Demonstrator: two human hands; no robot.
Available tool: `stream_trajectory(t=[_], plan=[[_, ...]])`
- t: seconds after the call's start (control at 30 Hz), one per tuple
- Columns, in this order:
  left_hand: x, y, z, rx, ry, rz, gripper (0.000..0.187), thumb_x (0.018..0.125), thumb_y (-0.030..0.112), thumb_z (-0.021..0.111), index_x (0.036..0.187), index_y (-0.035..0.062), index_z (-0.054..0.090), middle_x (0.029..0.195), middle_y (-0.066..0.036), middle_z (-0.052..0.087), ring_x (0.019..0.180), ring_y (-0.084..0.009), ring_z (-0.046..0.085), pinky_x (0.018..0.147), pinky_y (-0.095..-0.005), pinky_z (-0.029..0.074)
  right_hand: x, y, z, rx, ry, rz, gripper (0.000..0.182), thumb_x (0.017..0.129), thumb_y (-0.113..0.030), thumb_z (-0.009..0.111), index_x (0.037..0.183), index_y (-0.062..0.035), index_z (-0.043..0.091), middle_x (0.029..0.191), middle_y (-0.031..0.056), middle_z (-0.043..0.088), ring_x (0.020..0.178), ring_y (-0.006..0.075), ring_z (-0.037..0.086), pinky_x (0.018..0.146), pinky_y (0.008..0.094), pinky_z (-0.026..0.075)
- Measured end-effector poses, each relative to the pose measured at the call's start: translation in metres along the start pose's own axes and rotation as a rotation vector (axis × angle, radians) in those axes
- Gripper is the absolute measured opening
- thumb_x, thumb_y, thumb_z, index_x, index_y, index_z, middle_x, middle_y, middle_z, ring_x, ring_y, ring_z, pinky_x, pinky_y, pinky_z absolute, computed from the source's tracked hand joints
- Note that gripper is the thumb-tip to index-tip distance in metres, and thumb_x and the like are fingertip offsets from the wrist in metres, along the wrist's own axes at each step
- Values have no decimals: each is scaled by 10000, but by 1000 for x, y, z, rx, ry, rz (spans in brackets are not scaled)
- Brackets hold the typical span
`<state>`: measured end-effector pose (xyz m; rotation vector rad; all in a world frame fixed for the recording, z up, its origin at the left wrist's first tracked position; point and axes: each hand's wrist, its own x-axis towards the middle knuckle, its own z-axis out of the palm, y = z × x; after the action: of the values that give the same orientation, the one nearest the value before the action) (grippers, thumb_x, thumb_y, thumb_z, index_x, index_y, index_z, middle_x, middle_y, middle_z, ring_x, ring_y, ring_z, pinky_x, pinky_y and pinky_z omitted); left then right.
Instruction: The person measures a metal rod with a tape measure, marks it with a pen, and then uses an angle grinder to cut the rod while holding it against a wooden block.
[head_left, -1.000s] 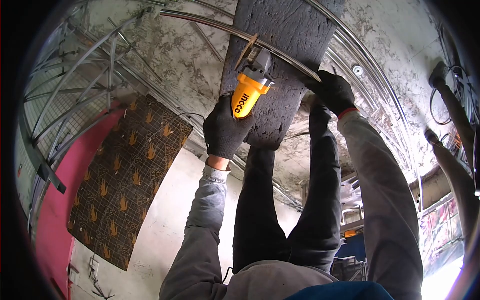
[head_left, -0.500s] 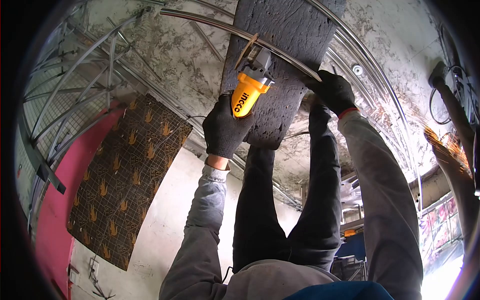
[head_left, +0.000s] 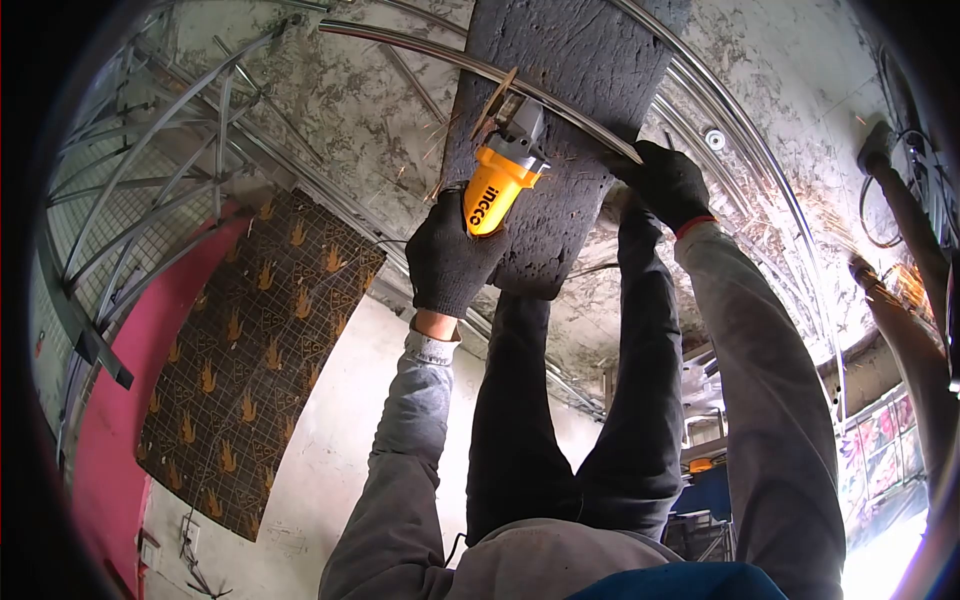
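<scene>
My left hand (head_left: 450, 262), in a dark glove, grips a yellow angle grinder (head_left: 497, 178). Its disc (head_left: 494, 92) touches a curved metal rod (head_left: 420, 45) that lies across a dark grey block (head_left: 570, 110). A few sparks fly off beside the disc. My right hand (head_left: 665, 182), also gloved, presses the rod's end down on the block's right side. My dark trouser legs run below both hands.
Curved metal frames (head_left: 150, 140) lie at the left on the stained concrete floor (head_left: 340, 110). A patterned brown mat (head_left: 250, 350) and a pink surface (head_left: 120, 400) lie lower left. Another person's arm (head_left: 900, 310) works at the right edge amid sparks. More bent rods (head_left: 760, 170) run along the right.
Sparks now fly from the grinder disc on the rod; none showed before. Both hands stay in place. The sparks at the right edge have shrunk since half a second ago.
</scene>
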<state>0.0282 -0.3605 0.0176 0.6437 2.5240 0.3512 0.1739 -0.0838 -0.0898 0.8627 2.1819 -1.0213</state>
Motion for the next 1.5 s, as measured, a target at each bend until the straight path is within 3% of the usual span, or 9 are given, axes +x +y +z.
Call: stream_trajectory(t=[0.47, 0.57, 1.33, 1.43, 1.5], plan=[[2, 4, -1, -4, -17, -39, 509, 749, 347, 895, 1092, 74, 637, 916, -149, 754, 804, -348, 762, 702, -446, 598, -4, -9, -9, -11, -36, 57, 638, 914, -739, 652, 1174, -167, 764, 1065, 170, 778, 1040, 400, 734, 918, 477, 564], [0, 6, -4, -13, -34, -33, 513, 774, 332, 866, 1174, 93, 650, 956, -150, 762, 823, -357, 763, 704, -449, 607, -3, -6, -5, -22, -29, 51, 637, 918, -734, 651, 1187, -166, 759, 1081, 168, 777, 1049, 397, 733, 922, 474, 565], [1, 9, -6, -31, -48, -35, 495, 772, 322, 861, 1158, 109, 637, 932, -144, 752, 809, -364, 754, 698, -473, 598, -8, -5, -5, 33, 8, 32, 594, 915, -700, 676, 1176, -173, 755, 1093, 151, 774, 1063, 377, 728, 914, 448, 567], [1, 5, -4, -28, -63, -33, 499, 770, 323, 862, 1159, 106, 636, 941, -148, 754, 820, -365, 754, 708, -475, 601, -8, -7, -5, 1, 60, -38, 562, 935, -667, 664, 1097, -131, 713, 1012, 203, 759, 1003, 437, 720, 846, 515, 561], [2, 4, -3, -18, -75, -41, 501, 769, 323, 864, 1157, 105, 635, 945, -150, 756, 828, -365, 755, 713, -474, 603, -8, -7, -7, -6, 3, 18, 581, 927, -689, 667, 1169, -167, 751, 1085, 154, 775, 1052, 391, 729, 912, 465, 567]])
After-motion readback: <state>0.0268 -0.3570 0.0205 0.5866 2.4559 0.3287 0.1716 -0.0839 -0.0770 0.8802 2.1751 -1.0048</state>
